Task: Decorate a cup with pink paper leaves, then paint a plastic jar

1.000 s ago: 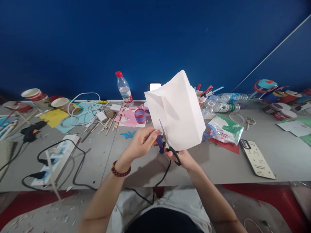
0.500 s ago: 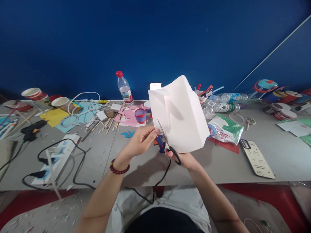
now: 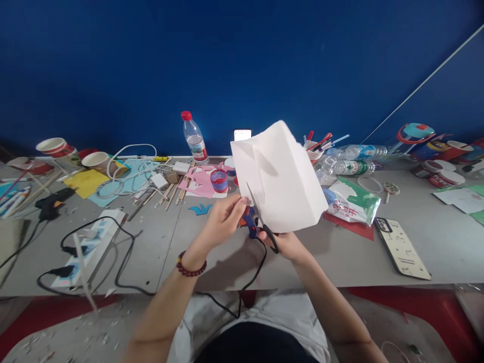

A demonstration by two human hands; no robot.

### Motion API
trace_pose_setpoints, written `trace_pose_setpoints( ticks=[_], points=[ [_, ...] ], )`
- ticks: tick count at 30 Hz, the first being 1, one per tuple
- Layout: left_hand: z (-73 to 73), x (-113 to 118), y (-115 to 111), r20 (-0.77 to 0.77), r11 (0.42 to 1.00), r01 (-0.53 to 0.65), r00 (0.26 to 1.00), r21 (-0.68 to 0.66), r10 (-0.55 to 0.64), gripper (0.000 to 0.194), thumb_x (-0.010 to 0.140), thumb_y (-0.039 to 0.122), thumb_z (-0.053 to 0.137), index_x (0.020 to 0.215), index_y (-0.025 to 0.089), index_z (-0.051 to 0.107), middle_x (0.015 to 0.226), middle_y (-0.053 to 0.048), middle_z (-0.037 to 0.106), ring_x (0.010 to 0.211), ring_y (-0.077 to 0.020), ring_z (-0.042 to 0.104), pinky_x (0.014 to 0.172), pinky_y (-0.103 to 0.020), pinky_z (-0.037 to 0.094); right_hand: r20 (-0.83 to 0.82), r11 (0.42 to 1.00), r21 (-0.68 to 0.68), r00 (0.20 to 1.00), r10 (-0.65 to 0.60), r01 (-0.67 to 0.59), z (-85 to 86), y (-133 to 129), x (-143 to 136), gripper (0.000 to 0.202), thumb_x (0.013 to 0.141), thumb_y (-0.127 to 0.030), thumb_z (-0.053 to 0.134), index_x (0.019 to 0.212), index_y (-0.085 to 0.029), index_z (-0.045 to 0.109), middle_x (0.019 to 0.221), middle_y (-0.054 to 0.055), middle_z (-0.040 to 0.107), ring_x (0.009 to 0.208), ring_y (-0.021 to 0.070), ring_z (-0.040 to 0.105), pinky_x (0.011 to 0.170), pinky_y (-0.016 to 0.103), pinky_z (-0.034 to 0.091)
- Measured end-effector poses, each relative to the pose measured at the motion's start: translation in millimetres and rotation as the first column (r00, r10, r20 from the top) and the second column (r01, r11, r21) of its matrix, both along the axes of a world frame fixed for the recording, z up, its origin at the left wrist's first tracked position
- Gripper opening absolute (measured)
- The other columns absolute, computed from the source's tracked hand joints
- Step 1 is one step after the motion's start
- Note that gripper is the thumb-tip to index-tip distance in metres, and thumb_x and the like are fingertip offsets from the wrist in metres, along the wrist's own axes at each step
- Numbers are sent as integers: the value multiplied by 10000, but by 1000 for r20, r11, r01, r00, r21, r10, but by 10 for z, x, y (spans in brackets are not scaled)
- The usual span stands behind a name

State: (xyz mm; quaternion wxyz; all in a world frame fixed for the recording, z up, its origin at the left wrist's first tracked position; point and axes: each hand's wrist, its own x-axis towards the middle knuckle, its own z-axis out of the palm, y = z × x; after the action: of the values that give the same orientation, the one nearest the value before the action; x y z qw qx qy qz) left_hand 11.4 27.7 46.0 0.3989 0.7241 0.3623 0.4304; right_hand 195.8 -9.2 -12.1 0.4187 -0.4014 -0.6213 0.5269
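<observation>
Centre frame: left hand [image 3: 227,219] pinches creased white paper sheet [image 3: 285,184] at lower-left edge; right hand [image 3: 285,245] grips black-handled metal scissors [image 3: 268,232], blade against sheet. Step, apparently: cutting. Next snip calls for steady paper.

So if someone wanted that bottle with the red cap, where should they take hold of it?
Probably around the round body of the bottle, near its label, coming from the near side and slightly above. It stands on its base, its tall body showing above the pink paper in front, while the blue wall behind seems to leave little room there.
</observation>
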Motion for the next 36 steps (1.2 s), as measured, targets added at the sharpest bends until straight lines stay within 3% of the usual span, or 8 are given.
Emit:
trace_pose_setpoints(
  ticks=[4, 7, 11, 19, 22, 26, 31, 36],
  points=[
    [-130, 145, -142, 173, 993, -122, 978, 4, 119, 419, 966, 511, 459, 691, 194, 484, 555, 32, 460, 499, -97, 445, 500, -247, 356, -39, 999, -15, 999, -37, 37, 63, -1, -100, 521, 714, -702, 692, 778, -197, 585, 712, 27, 576, 694, 174, 541, 698, 340, 526],
    [-150, 202, -203, 241, 984, -175, 954, -35, 179, 412, 955, 492, 499, 673, 194, 470, 554, 32, 463, 505, -96, 450, 509, -246, 362, -55, 999, 17, 998, -36, 37, 123, -14, -135, 526, 711, -711, 690, 776, -200, 582, 717, 25, 571, 709, 178, 551, 714, 340, 533],
    [-122, 226, -208, 286, 988, -130, 947, -79, 147, 411, 957, 468, 510, 658, 191, 455, 535, 43, 438, 471, -82, 431, 485, -238, 337, -83, 998, -13, 994, -67, 66, 142, -40, -150, 576, 680, -756, 684, 810, -202, 596, 738, 35, 583, 726, 185, 568, 704, 333, 542],
    [-65, 189, -205, 237, 996, -85, 967, -23, 88, 423, 966, 440, 501, 630, 188, 451, 510, 40, 426, 465, -83, 412, 489, -251, 303, -67, 999, -40, 998, -15, 13, -21, -71, -83, 628, 674, -837, 605, 744, -214, 575, 653, 13, 515, 618, 162, 499, 589, 315, 498],
    [-67, 164, -193, 218, 998, -51, 975, -21, 54, 411, 972, 424, 494, 638, 188, 454, 517, 38, 440, 465, -81, 404, 487, -255, 293, -42, 999, -22, 998, 41, -42, -65, -68, -17, 558, 753, -775, 594, 875, -231, 623, 684, 8, 541, 646, 171, 519, 643, 330, 515],
    [-45, 130, -170, 176, 999, -26, 984, 18, 23, 398, 975, 404, 492, 645, 185, 454, 536, 40, 430, 468, -75, 377, 481, -252, 278, -29, 997, 34, 998, 64, -63, 24, -65, 58, 456, 818, -648, 628, 1041, -250, 629, 747, 7, 575, 722, 185, 555, 770, 358, 532],
    [99, 76, -133, 55, 998, 21, 998, 67, -25, 429, 983, 382, 464, 607, 184, 414, 524, 44, 361, 485, -77, 312, 470, -253, 238, 126, 988, 44, 982, 139, -145, 182, -45, 162, 458, 815, -681, 601, 807, -223, 593, 730, 12, 535, 742, 185, 532, 782, 356, 526],
    [167, 64, -89, 43, 997, 71, 996, 34, -72, 429, 973, 380, 481, 597, 185, 411, 518, 48, 344, 477, -75, 297, 455, -247, 233, 116, 994, 49, 989, 92, -98, 190, -26, 179, 430, 823, -653, 613, 807, -223, 609, 712, 19, 545, 796, 207, 553, 821, 371, 529]
  ],
)
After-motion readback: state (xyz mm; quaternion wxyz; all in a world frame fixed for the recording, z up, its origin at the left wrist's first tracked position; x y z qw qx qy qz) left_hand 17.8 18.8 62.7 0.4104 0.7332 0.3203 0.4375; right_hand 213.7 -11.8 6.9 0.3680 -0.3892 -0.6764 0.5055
